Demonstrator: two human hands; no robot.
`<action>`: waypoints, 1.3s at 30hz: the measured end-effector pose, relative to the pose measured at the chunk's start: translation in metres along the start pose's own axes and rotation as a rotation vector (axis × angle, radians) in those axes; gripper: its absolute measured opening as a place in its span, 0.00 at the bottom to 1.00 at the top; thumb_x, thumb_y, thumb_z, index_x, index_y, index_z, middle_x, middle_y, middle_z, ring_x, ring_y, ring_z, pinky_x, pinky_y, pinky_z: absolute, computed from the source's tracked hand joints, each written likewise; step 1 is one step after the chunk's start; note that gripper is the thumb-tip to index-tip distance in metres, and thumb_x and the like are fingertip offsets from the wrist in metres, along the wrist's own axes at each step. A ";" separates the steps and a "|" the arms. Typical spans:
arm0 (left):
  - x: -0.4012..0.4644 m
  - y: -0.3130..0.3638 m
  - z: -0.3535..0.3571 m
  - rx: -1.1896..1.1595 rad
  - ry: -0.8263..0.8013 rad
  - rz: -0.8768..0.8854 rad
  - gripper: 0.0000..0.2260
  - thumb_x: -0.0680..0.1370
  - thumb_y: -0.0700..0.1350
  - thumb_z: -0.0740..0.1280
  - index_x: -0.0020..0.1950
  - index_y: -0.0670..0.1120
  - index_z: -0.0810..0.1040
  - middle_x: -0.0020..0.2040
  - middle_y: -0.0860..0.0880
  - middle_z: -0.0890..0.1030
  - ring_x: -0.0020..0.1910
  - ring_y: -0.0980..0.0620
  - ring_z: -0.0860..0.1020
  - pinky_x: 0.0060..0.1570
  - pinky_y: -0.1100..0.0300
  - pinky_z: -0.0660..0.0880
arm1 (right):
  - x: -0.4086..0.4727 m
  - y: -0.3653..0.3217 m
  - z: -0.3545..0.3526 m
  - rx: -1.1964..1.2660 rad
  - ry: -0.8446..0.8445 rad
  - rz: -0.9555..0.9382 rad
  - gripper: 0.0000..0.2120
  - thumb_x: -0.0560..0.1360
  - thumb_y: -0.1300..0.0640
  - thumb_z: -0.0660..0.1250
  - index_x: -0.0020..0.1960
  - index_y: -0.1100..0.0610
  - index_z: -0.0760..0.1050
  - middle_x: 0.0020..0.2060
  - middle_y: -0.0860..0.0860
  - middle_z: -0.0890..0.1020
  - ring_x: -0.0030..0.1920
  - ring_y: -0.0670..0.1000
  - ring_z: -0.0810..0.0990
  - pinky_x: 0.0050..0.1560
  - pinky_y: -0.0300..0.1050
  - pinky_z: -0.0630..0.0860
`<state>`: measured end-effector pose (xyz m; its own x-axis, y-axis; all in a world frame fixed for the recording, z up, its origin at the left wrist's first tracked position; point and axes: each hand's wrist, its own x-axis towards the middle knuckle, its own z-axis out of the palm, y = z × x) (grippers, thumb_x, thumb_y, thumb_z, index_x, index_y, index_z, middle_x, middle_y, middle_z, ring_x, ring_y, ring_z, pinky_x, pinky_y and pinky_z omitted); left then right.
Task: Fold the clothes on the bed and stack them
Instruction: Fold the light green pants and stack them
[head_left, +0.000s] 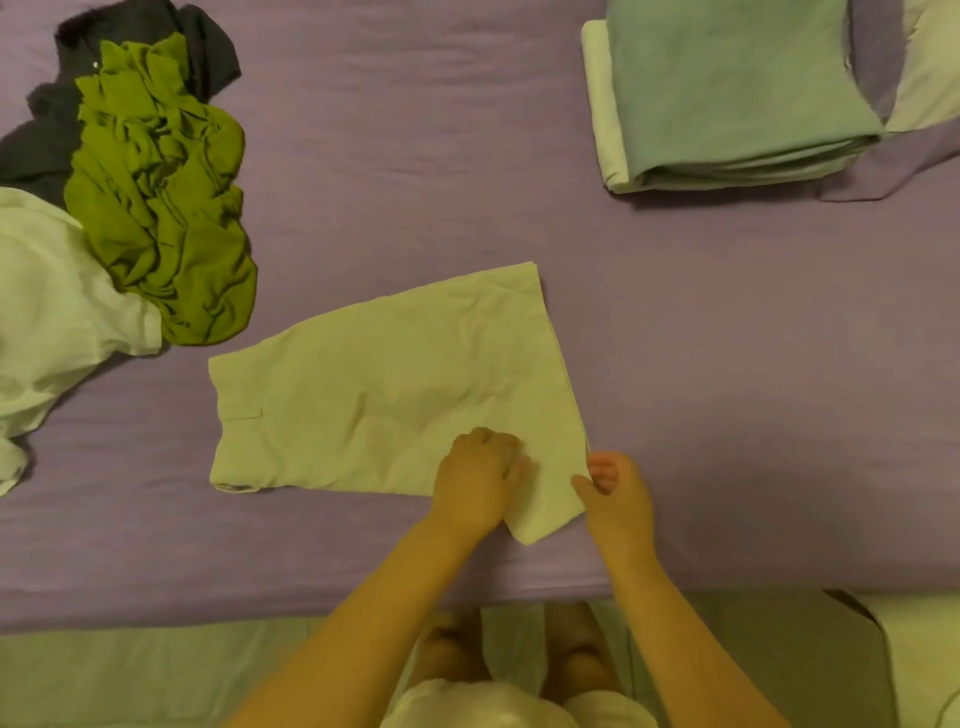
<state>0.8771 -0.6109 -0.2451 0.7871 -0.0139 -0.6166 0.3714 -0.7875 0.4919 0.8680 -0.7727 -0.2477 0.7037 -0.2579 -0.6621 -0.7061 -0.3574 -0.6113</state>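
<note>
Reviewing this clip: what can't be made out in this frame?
- White garment: cut off by the head view's left edge.
- Dark garment: mostly hidden under the green garment.
- Folded stack: top cut off; item count unclear.
- Left hand fingertips: blurred on the pale shorts.

Bare bed sheet (753, 364) lies open rightward; crumpled clothes (161, 208) block left; folded stack (727, 93) far right.

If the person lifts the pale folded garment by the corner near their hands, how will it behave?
The pale garment is probably floppy: it lies flat with soft creases, so it would likely drape and unfold. It looks thin, so likely light. The right hand at its edge may need the left hand supporting.
</note>
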 end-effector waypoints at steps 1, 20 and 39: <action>-0.002 0.012 -0.001 -0.183 -0.021 -0.092 0.23 0.78 0.61 0.55 0.58 0.46 0.78 0.56 0.46 0.79 0.55 0.46 0.76 0.54 0.53 0.74 | -0.004 -0.005 0.001 0.135 -0.032 -0.001 0.12 0.73 0.66 0.69 0.53 0.56 0.72 0.43 0.48 0.78 0.48 0.52 0.78 0.39 0.33 0.73; 0.004 0.012 -0.020 -0.690 0.198 -0.347 0.20 0.77 0.37 0.66 0.68 0.50 0.72 0.50 0.51 0.73 0.54 0.51 0.73 0.57 0.57 0.72 | 0.026 0.019 -0.029 -0.302 -0.433 -0.110 0.27 0.75 0.57 0.68 0.71 0.54 0.64 0.65 0.52 0.72 0.61 0.53 0.74 0.60 0.47 0.73; 0.006 0.029 0.040 -0.006 0.001 0.025 0.20 0.81 0.41 0.56 0.74 0.47 0.65 0.71 0.41 0.66 0.69 0.41 0.64 0.66 0.56 0.63 | 0.017 0.045 -0.050 -0.306 -0.224 -0.038 0.20 0.78 0.65 0.62 0.69 0.58 0.66 0.46 0.52 0.76 0.47 0.52 0.76 0.47 0.42 0.72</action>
<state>0.8726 -0.6583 -0.2596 0.7967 -0.0326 -0.6035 0.3550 -0.7829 0.5109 0.8521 -0.8385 -0.2646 0.6703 -0.0486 -0.7405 -0.5997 -0.6233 -0.5019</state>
